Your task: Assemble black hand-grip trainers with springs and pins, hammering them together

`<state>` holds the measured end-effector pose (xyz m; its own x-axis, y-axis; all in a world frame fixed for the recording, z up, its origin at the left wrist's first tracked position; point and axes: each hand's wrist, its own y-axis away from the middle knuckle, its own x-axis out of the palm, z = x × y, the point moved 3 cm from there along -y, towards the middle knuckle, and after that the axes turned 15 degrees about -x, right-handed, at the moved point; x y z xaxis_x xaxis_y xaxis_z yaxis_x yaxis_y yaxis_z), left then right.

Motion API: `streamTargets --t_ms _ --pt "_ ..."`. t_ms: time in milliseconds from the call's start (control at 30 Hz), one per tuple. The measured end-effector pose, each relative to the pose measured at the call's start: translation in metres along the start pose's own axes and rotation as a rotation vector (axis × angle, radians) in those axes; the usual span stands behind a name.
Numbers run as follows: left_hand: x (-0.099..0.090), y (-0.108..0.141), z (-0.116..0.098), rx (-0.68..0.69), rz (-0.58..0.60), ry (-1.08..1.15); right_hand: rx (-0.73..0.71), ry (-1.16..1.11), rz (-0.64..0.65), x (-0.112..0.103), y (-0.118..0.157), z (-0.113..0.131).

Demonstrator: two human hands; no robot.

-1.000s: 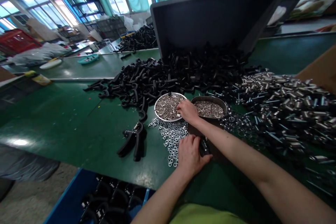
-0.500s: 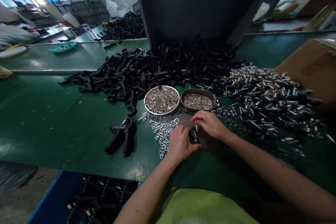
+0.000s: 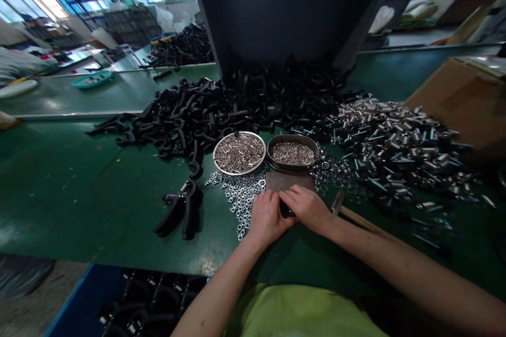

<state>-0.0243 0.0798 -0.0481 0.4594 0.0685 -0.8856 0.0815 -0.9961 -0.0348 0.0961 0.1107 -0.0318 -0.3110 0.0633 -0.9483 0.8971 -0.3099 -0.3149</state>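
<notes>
At the far left the green-topped table [image 3: 59,195] runs out toward a turquoise oval plastic dish [image 3: 92,79], which lies on a strip farther back. Below the near edge, a blue plastic crate [image 3: 75,300] holds curved black pieces with silver metal bits. A matt black clamp-shaped piece with two splayed legs [image 3: 187,216] lies apart on the table, and behind it spreads a loose heap of black plastic parts [image 3: 190,105]. Next comes a round silver-rimmed dish [image 3: 239,173] full of small metal pins, with a scatter of shiny silver nuts [image 3: 237,197] in front of it.

The left hand [image 3: 266,216] is just beside these nuts, its fingers curled around a dark, glossy black part [image 3: 285,209]. That part sits between the two hands, mostly hidden, near a flat brown-grey plate [image 3: 288,181]; whether it touches the plate cannot be told. Behind the plate stands a dark oval metal tin [image 3: 293,167], and farther back a big grey plastic bin [image 3: 300,21] is tipped on its side. The right hand [image 3: 312,210] has its bent fingers over the black part; whether they pinch it is hidden. Beside its wrist lies a wooden-handled hammer [image 3: 361,219], then a pile of silver cylinders and black pieces [image 3: 395,142], then a brown cardboard box [image 3: 454,100]
</notes>
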Motion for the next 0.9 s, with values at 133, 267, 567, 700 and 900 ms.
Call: streamTargets --t_ms 133,267,567,700,900 --pt "-0.001 0.003 0.000 0.036 -0.013 0.050 0.136 -0.089 -0.136 -0.008 0.012 -0.021" --pt "-0.003 0.005 -0.002 0.103 0.010 0.029 0.453 0.050 0.071 -0.026 0.001 -0.083" --pt "-0.005 0.006 -0.005 0.111 0.033 -0.057 0.529 0.163 0.473 -0.012 -0.034 -0.155" --pt "-0.001 0.005 -0.003 0.108 0.041 -0.011 0.510 0.172 0.464 -0.014 -0.028 -0.150" --pt "0.001 0.002 -0.003 0.055 0.045 0.105 0.507 0.153 0.367 -0.020 -0.017 -0.146"
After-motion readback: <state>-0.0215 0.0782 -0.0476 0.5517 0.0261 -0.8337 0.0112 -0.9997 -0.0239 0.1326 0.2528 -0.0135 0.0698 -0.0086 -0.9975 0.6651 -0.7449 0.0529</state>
